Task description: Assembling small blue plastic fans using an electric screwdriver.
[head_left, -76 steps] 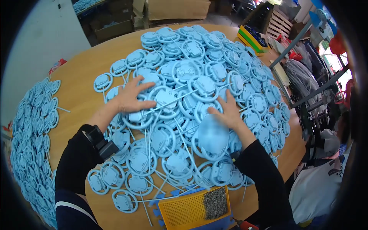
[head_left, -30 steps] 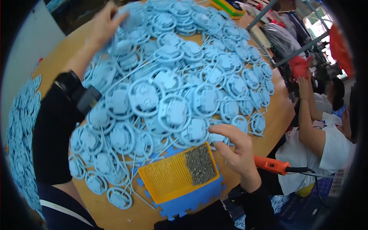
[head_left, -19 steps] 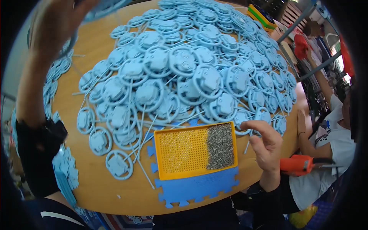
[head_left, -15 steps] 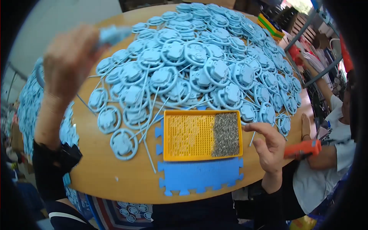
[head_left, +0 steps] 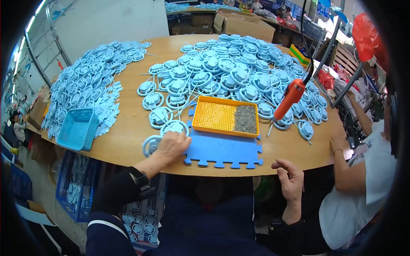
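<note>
My left hand (head_left: pixel 173 146) is at the table's near side, left of the blue foam mat (head_left: pixel 224 149). Its fingers are closed on a light-blue ring-shaped plastic part (head_left: pixel 174 126); the exact grip is hidden under the hand. Another light-blue ring (head_left: pixel 150 146) shows partly beside the wrist. My right hand (head_left: pixel 291 181) is held off the table's front edge, fingers loosely curled and apart, holding nothing visible. A yellow tray (head_left: pixel 205 129) rests on the mat, with small grey metal pieces (head_left: pixel 245 119) gathered at its right end. An orange electric screwdriver (head_left: pixel 290 99) hangs by its cord right of the tray.
Piles of light-blue ring parts with thin rods (head_left: pixel 239 72) cover the table's back. At left lie another pile (head_left: pixel 87 77) and a light-blue basket (head_left: pixel 78 130). A blue crate (head_left: pixel 87 196) stands below. A person in a white shirt (head_left: pixel 354 192) sits at right.
My left hand has come down from the upper left to the table beside the mat. My right hand has drawn back from the tray. The view has tilted up, showing more of the room.
</note>
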`<action>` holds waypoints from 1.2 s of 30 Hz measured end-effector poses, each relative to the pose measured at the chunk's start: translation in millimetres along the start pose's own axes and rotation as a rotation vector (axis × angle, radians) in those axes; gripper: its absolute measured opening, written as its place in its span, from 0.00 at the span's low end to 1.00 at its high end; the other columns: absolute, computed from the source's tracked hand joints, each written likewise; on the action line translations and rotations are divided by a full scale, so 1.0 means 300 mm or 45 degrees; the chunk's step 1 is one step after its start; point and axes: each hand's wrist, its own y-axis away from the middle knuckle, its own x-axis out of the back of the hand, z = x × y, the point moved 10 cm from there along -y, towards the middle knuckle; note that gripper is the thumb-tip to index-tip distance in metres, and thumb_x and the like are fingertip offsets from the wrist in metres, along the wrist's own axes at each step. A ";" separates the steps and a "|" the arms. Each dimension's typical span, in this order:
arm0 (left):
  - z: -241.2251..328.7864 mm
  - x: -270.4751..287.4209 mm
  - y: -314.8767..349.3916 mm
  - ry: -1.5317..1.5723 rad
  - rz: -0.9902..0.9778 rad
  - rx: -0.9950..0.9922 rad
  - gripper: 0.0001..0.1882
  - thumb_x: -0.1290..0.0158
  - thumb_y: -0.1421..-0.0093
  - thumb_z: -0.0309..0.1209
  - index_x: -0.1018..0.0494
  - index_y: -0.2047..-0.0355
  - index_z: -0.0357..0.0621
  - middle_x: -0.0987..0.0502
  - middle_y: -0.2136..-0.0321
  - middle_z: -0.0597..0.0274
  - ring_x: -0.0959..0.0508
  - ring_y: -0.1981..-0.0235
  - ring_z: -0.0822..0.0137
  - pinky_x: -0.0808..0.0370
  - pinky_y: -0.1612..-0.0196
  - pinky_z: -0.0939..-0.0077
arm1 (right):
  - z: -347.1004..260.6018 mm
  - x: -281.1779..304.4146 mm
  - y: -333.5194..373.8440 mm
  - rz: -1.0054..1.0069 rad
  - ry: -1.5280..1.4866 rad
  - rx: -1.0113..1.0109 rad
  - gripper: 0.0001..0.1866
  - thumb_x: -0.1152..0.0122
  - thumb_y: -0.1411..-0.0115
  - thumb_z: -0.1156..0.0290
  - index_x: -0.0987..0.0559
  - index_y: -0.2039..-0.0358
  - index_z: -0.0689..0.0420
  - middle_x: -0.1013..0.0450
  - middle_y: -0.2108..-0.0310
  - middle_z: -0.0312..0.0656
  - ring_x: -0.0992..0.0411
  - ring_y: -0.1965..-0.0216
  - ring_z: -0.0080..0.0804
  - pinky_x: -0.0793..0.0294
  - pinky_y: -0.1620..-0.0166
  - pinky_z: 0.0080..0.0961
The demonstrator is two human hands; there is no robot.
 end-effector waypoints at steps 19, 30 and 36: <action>0.280 0.290 -0.232 2.718 -0.184 0.028 0.05 0.50 0.43 0.24 0.26 0.66 0.38 0.28 0.75 0.63 0.28 0.72 0.76 0.30 0.68 0.78 | 0.092 -0.675 0.069 -0.940 -0.837 -0.508 0.43 0.27 0.54 0.67 0.39 0.40 0.59 0.35 0.47 0.39 0.34 0.46 0.31 0.34 0.45 0.30; 0.086 0.062 -0.027 1.007 -0.095 0.172 0.31 0.39 0.51 0.39 0.32 0.47 0.44 0.33 0.49 0.47 0.33 0.47 0.46 0.35 0.47 0.55 | 0.263 -0.717 -0.077 -0.276 -0.829 -0.736 0.33 0.39 0.42 0.75 0.43 0.39 0.62 0.40 0.46 0.49 0.29 0.55 0.32 0.22 0.59 0.26; 0.102 -0.029 -0.002 1.025 -0.235 0.154 0.37 0.38 0.50 0.39 0.37 0.41 0.46 0.38 0.42 0.51 0.41 0.40 0.42 0.41 0.39 0.53 | 0.119 -0.455 -0.085 -0.211 0.044 -0.088 0.22 0.37 0.46 0.75 0.28 0.50 0.62 0.38 0.46 0.51 0.34 0.47 0.42 0.28 0.49 0.32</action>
